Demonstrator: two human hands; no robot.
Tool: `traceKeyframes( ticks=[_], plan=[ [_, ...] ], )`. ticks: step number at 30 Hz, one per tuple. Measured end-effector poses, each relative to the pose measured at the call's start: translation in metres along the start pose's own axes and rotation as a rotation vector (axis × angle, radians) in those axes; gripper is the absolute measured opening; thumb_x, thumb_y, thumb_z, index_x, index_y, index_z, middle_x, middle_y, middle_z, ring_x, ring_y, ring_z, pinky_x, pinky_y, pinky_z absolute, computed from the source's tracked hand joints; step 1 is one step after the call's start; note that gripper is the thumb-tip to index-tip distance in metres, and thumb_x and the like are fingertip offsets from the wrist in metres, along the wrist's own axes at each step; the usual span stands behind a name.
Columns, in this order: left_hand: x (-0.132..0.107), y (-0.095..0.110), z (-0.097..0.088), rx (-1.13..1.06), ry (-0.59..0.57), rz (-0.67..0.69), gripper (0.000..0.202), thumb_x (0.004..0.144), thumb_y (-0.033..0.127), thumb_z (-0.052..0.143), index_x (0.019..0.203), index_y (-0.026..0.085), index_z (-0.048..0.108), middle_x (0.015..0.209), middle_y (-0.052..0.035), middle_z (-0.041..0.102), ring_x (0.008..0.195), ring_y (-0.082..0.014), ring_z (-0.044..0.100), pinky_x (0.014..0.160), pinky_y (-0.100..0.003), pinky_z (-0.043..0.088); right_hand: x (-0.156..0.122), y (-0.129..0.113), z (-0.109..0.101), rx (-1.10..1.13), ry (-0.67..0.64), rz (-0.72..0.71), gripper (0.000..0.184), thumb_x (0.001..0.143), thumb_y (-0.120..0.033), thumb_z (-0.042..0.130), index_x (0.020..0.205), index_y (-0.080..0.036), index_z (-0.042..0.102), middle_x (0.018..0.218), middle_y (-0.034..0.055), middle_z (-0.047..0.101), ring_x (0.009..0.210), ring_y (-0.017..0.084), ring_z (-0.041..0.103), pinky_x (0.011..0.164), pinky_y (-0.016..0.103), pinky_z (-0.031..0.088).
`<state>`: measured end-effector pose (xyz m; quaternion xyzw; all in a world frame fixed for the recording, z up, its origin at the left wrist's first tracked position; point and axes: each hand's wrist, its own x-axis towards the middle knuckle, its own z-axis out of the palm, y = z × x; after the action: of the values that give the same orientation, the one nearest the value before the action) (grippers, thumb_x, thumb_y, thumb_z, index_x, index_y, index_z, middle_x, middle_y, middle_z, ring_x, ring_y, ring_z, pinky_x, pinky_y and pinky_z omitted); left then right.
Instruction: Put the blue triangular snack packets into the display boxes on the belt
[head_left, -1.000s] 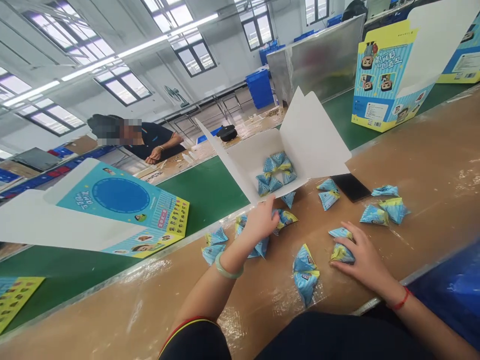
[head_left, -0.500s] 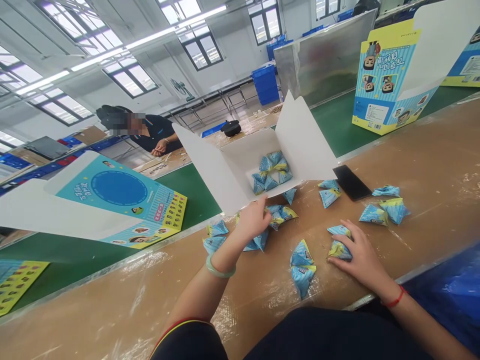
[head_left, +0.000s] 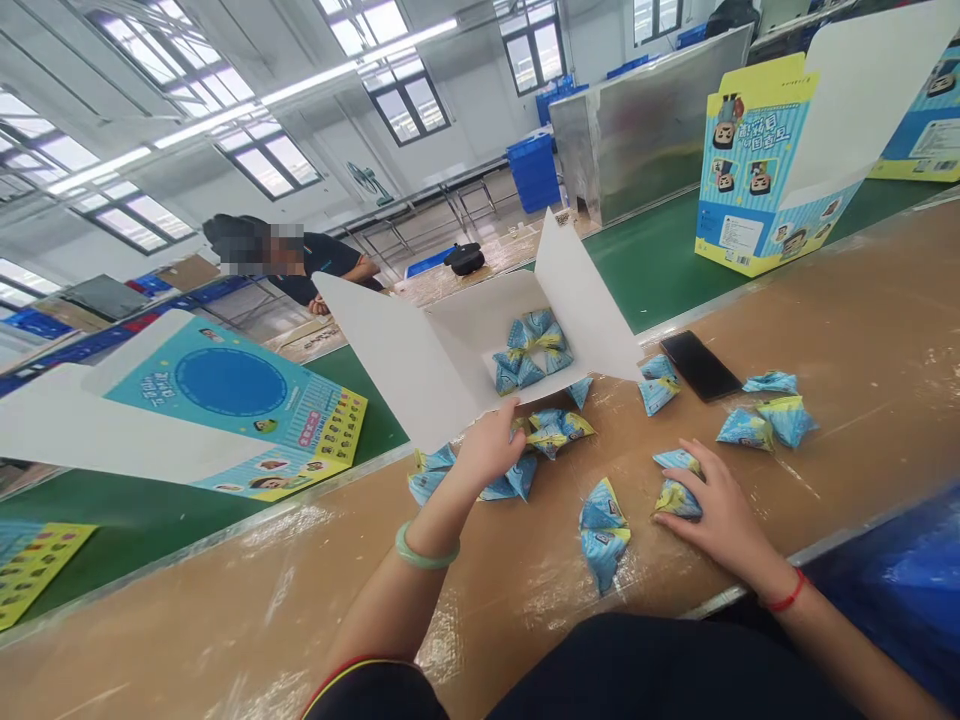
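Your left hand sits at the front lip of the open white card box. Its fingers curl down over a cluster of glossy blue-and-yellow pyramid packets, and it is not clear whether they grip one. Your right hand lies flat, fingers spread, on a single crinkled packet. More of them are heaped inside the box. Others are scattered on the brown, film-wrapped counter, near a flat black phone.

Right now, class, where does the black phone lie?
In the head view, the black phone lies on the brown bench, just right of the open white box, beside a blue packet.
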<state>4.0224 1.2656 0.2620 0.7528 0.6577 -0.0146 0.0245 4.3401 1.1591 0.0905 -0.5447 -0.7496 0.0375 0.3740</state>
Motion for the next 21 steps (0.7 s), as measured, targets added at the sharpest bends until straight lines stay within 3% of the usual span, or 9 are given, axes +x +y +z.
traceKeyframes(
  ticks=[9,21],
  plan=[
    [0.004,-0.014,-0.004,-0.003,0.057,-0.062,0.054,0.094,0.023,0.048,0.147,0.014,0.047,0.128,-0.0168,0.07,0.121,-0.0317,0.066,0.098,-0.04,0.052,0.002,0.001,-0.001,-0.033,0.021,-0.037,0.043,0.086,-0.05,0.073,0.116,-0.02,0.07,0.151,0.0171,0.044,0.14,0.041,0.044,0.107,0.058,0.05],
    [0.0,-0.027,-0.002,-0.056,0.087,-0.1,0.051,0.092,0.022,0.048,0.143,0.014,0.051,0.131,-0.0161,0.069,0.123,-0.0325,0.065,0.101,-0.042,0.051,0.003,0.008,-0.003,-0.017,0.021,-0.028,0.043,0.086,-0.053,0.072,0.116,-0.021,0.07,0.151,0.0164,0.044,0.14,0.04,0.044,0.109,0.058,0.048]
  ],
)
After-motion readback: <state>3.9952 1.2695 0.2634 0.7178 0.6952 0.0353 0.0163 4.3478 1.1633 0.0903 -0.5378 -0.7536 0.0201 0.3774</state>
